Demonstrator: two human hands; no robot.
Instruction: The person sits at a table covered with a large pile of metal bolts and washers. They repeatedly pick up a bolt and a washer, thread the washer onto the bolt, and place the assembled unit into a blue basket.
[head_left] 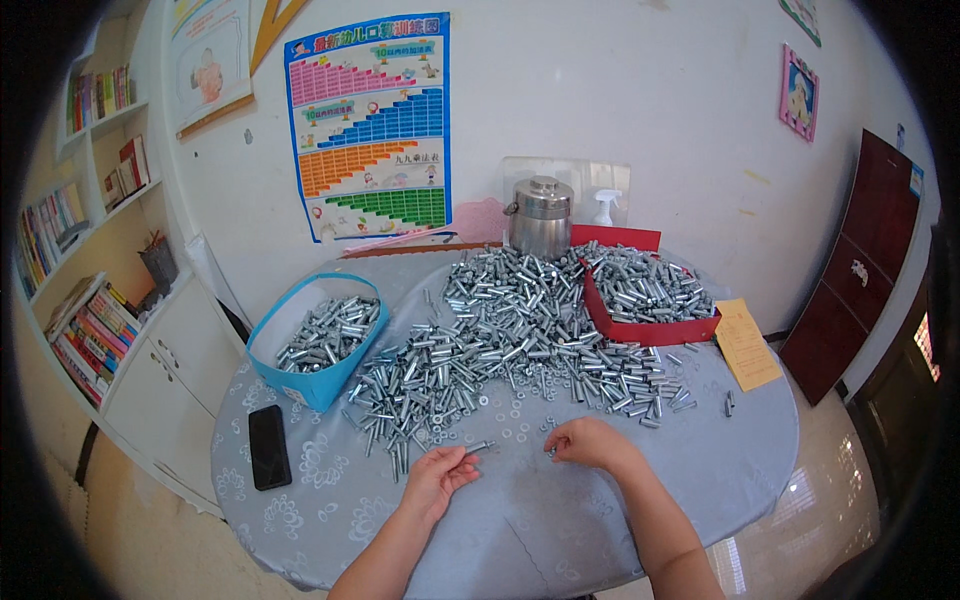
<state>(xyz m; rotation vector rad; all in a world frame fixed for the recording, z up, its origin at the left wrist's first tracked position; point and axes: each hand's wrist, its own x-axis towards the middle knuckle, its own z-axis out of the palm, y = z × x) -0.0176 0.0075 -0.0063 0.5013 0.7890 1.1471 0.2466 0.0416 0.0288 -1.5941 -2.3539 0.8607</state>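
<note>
Left hand [437,478] pinching a bolt [478,447], right hand [588,442] closed on small part, bare tablecloth [520,520] below.

One blue bin [300,345]; one red tray [640,328], one phone [268,446], one canister [540,215]

A short silver bolt [478,447] lies level, pinched at one end, just above the grey tablecloth

I see a room in a home put to piecework: a bookshelf [85,250] full of books, a children's learning poster [370,125] on the wall, white cabinets [165,385], and a round counter [700,470] under a patterned cloth, heaped with metal bolts [510,330].
</note>
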